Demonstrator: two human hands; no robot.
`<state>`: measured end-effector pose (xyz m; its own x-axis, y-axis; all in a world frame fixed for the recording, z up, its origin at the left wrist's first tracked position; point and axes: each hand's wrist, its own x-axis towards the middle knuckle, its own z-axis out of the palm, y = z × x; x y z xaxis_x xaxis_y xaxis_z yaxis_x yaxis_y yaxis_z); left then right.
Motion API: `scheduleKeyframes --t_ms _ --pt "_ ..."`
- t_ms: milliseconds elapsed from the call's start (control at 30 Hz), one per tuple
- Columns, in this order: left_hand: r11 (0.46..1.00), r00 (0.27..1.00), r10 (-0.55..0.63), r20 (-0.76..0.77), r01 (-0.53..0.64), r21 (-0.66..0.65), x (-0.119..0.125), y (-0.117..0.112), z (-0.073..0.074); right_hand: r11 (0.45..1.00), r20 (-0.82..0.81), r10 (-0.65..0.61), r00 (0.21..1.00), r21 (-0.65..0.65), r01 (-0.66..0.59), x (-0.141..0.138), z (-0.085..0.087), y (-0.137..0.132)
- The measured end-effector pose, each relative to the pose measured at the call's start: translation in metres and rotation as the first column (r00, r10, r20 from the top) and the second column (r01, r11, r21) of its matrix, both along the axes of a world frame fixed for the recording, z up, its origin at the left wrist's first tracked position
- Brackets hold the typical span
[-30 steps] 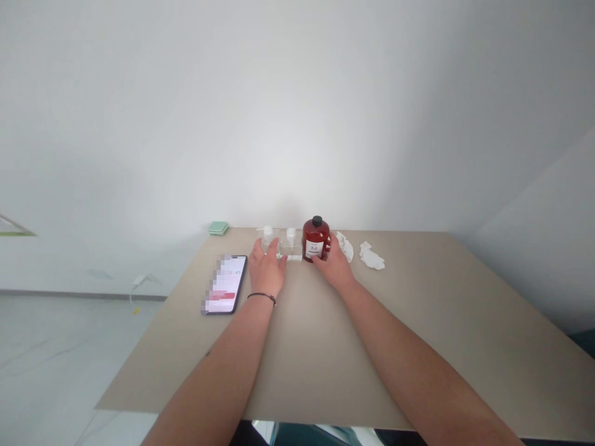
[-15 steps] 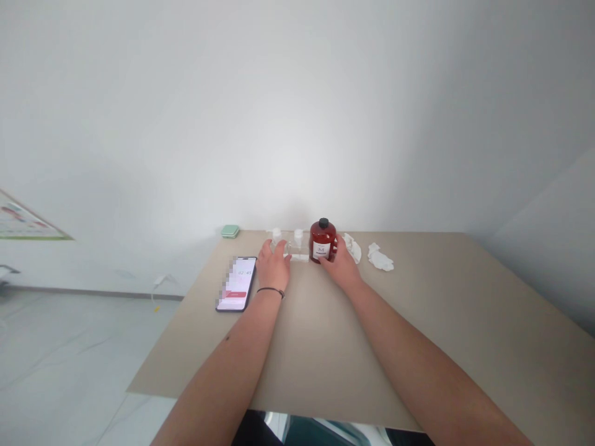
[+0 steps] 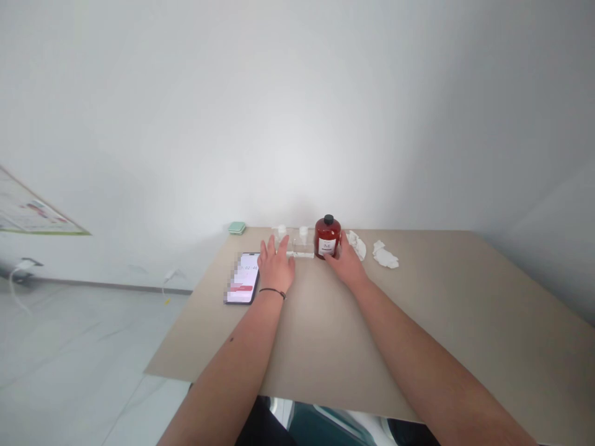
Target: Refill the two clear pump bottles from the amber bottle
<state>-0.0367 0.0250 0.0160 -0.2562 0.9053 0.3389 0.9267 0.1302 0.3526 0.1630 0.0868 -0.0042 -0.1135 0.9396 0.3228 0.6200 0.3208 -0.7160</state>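
A dark red bottle (image 3: 327, 238) with a black cap and a white label stands upright at the back of the table. My right hand (image 3: 348, 260) is wrapped round its right side, thumb across the front. To its left sits a clear tray or box (image 3: 304, 254) holding two clear bottles with white caps; one white cap (image 3: 304, 231) shows plainly, the other cap (image 3: 282, 228) just above my fingers. My left hand (image 3: 276, 263) is open with fingers spread in front of the tray's left part; whether it touches the tray I cannot tell.
A phone (image 3: 242, 279) with a lit timer lies left of my left hand. A small green case (image 3: 237, 228) is at the back left corner. Crumpled white tissues (image 3: 385, 254) lie right of the bottle. The wall (image 3: 297, 124) rises behind the table (image 3: 325, 334).
My left hand's fingers have straightened and spread, with the hand drawn slightly back from the clear bottles. My right hand stays on the red bottle. The view has shifted slightly.
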Motion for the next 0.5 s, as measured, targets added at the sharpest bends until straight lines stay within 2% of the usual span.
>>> scheduleKeyframes --t_ms 133,267,400,500 --pt "0.999 0.999 -0.037 -0.014 0.037 0.013 -0.011 -0.034 0.013 0.994 0.003 -0.089 0.996 -0.056 0.089 0.002 0.001 -0.002" --pt "0.998 0.992 -0.054 -0.117 0.058 0.031 -0.038 -0.086 0.017 0.997 -0.035 -0.073 0.997 -0.023 0.072 0.002 0.000 -0.002" --pt "1.000 0.982 0.012 -0.186 -0.014 -0.012 -0.067 -0.135 0.005 0.997 -0.049 -0.066 0.997 0.034 0.067 0.002 -0.004 -0.001" --pt "0.998 0.978 -0.004 -0.208 -0.011 -0.069 -0.078 -0.154 -0.011 0.996 -0.054 -0.062 0.997 0.065 0.065 0.003 -0.007 -0.001"
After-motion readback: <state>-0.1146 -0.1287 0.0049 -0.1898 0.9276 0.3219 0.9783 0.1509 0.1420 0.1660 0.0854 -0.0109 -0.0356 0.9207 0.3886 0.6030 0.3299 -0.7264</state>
